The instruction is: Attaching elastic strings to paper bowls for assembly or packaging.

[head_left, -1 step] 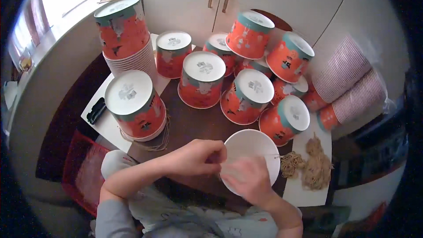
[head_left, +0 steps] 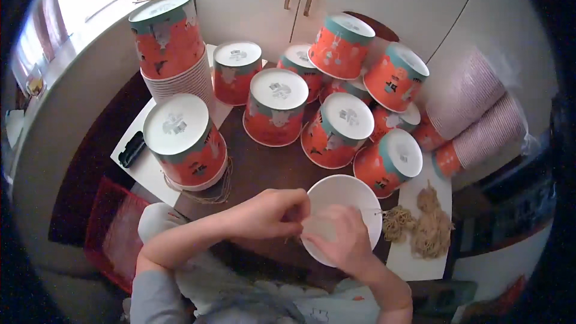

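A white-lined paper bucket (head_left: 363,204) stands mouth up in front of me, with both hands over its left and near side. At its left rim my left hand (head_left: 277,211) is closed, thumb and forefinger pinched together. My right hand (head_left: 342,240) is closed too, its bent fingers close to the left fingertips and slightly blurred. What the fingertips hold is too small to make out. A tan twine bundle (head_left: 397,223) lies just right of the bucket, a thin strand reaching the rim. Beside it is a larger heap of twine (head_left: 431,231).
Several orange and green buckets (head_left: 276,114) stand upside down across the brown table. One bucket (head_left: 187,144) at left has twine around its base. A tall bucket stack (head_left: 168,42) rises behind it, near a black object (head_left: 132,150). Wrapped bucket stacks (head_left: 480,120) lie at right; a red basket (head_left: 108,228) is lower left.
My right hand has shifted slightly, and its fingers look less blurred and more curled. The left hand stays almost in place. The buckets and twine have not moved.
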`<state>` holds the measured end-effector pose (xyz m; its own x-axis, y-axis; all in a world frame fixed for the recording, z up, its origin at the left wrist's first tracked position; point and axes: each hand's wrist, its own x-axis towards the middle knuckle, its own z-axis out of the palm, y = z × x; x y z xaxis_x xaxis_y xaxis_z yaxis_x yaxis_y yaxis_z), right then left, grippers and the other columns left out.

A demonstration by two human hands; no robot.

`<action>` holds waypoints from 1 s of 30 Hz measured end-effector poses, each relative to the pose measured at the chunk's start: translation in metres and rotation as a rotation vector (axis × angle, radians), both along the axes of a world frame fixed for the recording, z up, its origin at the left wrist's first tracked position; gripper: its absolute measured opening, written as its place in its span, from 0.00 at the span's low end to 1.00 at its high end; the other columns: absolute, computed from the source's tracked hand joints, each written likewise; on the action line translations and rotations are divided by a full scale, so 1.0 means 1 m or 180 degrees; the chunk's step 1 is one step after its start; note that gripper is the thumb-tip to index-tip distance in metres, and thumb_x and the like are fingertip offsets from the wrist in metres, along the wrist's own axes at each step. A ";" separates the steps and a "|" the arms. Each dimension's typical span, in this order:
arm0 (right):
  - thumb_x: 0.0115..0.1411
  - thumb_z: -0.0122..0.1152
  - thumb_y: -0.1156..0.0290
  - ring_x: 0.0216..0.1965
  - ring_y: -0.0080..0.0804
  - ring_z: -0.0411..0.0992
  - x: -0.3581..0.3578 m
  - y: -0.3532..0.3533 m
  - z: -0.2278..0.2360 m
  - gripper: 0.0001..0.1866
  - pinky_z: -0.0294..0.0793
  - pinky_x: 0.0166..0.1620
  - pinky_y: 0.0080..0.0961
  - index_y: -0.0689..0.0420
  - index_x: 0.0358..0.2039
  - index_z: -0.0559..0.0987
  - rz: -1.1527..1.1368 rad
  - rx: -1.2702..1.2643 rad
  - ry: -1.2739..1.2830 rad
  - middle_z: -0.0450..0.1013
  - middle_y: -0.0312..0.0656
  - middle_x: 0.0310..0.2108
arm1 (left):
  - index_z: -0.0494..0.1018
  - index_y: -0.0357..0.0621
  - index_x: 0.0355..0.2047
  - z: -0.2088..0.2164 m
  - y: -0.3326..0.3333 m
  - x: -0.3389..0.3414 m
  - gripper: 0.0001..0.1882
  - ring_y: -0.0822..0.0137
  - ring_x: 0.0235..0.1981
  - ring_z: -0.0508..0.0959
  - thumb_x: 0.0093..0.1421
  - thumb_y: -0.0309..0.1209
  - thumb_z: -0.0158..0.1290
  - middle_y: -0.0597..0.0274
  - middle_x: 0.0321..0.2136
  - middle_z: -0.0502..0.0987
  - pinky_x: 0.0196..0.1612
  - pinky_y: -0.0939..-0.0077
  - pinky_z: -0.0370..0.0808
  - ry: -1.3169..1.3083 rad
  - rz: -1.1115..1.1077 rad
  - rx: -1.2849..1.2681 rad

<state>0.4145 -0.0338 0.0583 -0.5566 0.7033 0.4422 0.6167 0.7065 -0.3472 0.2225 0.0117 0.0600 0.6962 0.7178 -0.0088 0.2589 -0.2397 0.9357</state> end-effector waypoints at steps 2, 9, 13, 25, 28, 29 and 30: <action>0.39 0.68 0.69 0.38 0.39 0.68 0.004 0.012 0.001 0.26 0.68 0.40 0.30 0.58 0.39 0.67 -0.0179 -0.0533 0.0244 0.69 0.42 0.34 | 0.61 0.37 0.30 0.002 -0.003 0.002 0.11 0.68 0.26 0.75 0.48 0.23 0.52 0.58 0.24 0.69 0.28 0.76 0.71 -0.0142 0.0032 -0.0050; 0.42 0.67 0.71 0.39 0.32 0.71 0.002 0.025 -0.003 0.25 0.70 0.43 0.26 0.60 0.39 0.65 0.0096 -0.1509 0.0613 0.69 0.43 0.35 | 0.57 0.37 0.33 0.006 -0.006 0.000 0.15 0.65 0.28 0.76 0.49 0.22 0.51 0.54 0.28 0.68 0.29 0.74 0.72 -0.0287 0.0137 -0.0202; 0.44 0.66 0.74 0.36 0.29 0.71 0.001 0.024 -0.007 0.23 0.70 0.42 0.25 0.60 0.39 0.65 0.0270 -0.2141 0.0767 0.70 0.43 0.36 | 0.56 0.36 0.33 0.005 -0.005 0.000 0.15 0.63 0.30 0.77 0.49 0.22 0.51 0.52 0.29 0.68 0.29 0.73 0.72 -0.0437 0.0189 -0.0369; 0.44 0.63 0.76 0.28 0.29 0.72 -0.008 0.019 -0.002 0.06 0.71 0.31 0.23 0.60 0.24 0.74 -0.0055 -0.1679 0.0560 0.72 0.40 0.24 | 0.56 0.36 0.34 0.009 -0.005 -0.006 0.12 0.63 0.27 0.76 0.51 0.24 0.47 0.52 0.27 0.70 0.28 0.72 0.72 -0.0169 0.0245 -0.0258; 0.43 0.63 0.76 0.26 0.29 0.71 -0.008 0.018 -0.003 0.06 0.70 0.29 0.23 0.60 0.22 0.74 0.0070 -0.1476 0.0662 0.72 0.40 0.23 | 0.57 0.36 0.34 0.009 -0.005 -0.008 0.12 0.64 0.26 0.76 0.51 0.24 0.46 0.53 0.26 0.70 0.28 0.73 0.72 -0.0169 0.0299 -0.0349; 0.43 0.63 0.77 0.25 0.28 0.71 -0.009 0.017 -0.003 0.06 0.69 0.29 0.22 0.60 0.22 0.74 0.0119 -0.1473 0.0783 0.71 0.39 0.23 | 0.59 0.37 0.33 0.004 -0.004 -0.010 0.11 0.64 0.26 0.76 0.50 0.24 0.47 0.54 0.25 0.71 0.28 0.73 0.72 -0.0249 0.0274 -0.0185; 0.43 0.63 0.77 0.25 0.28 0.71 -0.009 0.017 -0.002 0.06 0.69 0.29 0.22 0.60 0.22 0.74 0.0131 -0.1479 0.0783 0.71 0.39 0.23 | 0.60 0.37 0.32 0.002 -0.005 -0.012 0.10 0.64 0.26 0.76 0.50 0.25 0.48 0.55 0.25 0.71 0.29 0.73 0.72 -0.0328 0.0250 -0.0023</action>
<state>0.4051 -0.0172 0.0560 -0.5069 0.8361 0.2099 0.4527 0.4654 -0.7605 0.2109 0.0071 0.0618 0.6354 0.7702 0.0545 0.1791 -0.2157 0.9599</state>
